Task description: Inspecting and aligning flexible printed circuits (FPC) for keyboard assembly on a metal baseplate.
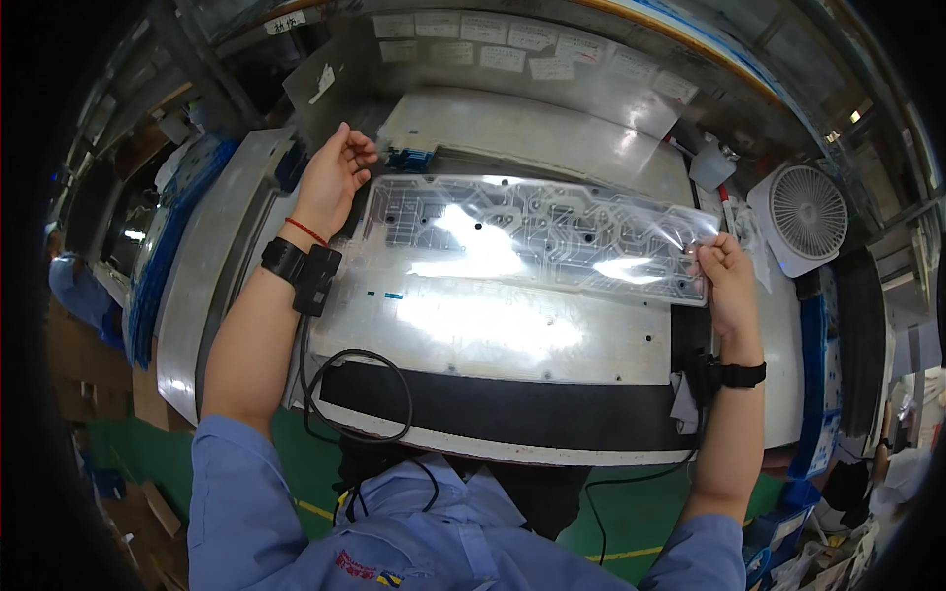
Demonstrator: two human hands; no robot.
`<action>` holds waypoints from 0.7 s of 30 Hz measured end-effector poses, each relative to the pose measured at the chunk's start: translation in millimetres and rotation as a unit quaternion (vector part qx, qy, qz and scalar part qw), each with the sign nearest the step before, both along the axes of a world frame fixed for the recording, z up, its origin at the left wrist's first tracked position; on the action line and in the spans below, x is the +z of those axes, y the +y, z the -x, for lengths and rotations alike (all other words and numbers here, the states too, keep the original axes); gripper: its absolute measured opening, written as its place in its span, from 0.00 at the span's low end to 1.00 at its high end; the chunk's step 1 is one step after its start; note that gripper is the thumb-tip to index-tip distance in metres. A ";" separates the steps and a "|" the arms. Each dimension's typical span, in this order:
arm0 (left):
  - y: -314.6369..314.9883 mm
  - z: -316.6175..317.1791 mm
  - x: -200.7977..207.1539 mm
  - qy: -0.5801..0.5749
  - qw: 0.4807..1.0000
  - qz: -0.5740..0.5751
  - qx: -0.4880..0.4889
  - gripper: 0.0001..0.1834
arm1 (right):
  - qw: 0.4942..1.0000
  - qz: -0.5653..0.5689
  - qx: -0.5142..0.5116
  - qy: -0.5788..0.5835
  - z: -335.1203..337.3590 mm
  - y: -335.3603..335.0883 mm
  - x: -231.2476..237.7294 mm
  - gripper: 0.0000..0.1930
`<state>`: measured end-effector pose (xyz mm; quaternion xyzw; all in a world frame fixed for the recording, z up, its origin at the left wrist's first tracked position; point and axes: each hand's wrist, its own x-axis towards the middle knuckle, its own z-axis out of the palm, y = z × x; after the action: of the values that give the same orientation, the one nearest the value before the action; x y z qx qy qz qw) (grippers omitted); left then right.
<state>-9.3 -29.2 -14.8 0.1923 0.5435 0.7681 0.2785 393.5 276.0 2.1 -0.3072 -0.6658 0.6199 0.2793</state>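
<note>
A clear flexible sheet printed with circuit traces, like a keyboard membrane (pixel 532 236), spans the middle of the bench, glossy with reflections. My right hand (pixel 727 281) pinches its right end between thumb and fingers. By the upper left corner of the sheet is my left hand (pixel 338 182), raised, with loosely bent fingers apart and nothing visible in them. Beneath and in front of the membrane lies a pale metal plate (pixel 601 340) with small holes and dark pegs. Small blue pieces (pixel 409 159) sit just right of my left fingers.
A white fan (pixel 800 219) stands at the back right, beside a small translucent bottle (pixel 711 165). A clear panel with paper labels (pixel 532 37) rises behind the bench. Black cable (pixel 409 399) loops along the near left edge. Blue-edged stacks (pixel 187 227) stand left.
</note>
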 end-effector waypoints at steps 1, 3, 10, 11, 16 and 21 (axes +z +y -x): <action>0.6 1.0 0.8 0.004 1.000 0.009 0.017 0.19 | 1.000 0.006 -0.005 0.007 -0.8 -0.3 3.8 0.05; -0.5 0.6 1.0 -0.001 1.000 -0.006 -0.020 0.18 | 0.999 0.017 -0.014 0.023 -1.3 0.0 6.1 0.04; 6.2 -18.0 5.5 0.103 0.984 0.092 -0.112 0.15 | 0.996 0.042 -0.032 0.066 -3.0 2.7 5.9 0.04; 7.4 -18.6 4.4 0.100 0.985 0.099 -0.104 0.14 | 0.996 0.047 -0.034 0.071 -2.9 2.7 5.7 0.04; 5.2 -26.7 13.2 0.105 0.985 0.096 -0.099 0.15 | 0.995 0.045 -0.062 0.064 -3.8 5.3 4.8 0.05; 5.4 -20.6 8.9 0.154 0.971 0.142 -0.114 0.16 | 0.993 0.048 -0.067 0.082 -4.5 4.8 7.0 0.06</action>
<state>11.3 -23.7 -5.9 0.3277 0.6580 0.6070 0.3019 398.0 280.8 9.0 -0.3118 -0.5881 0.6541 0.3591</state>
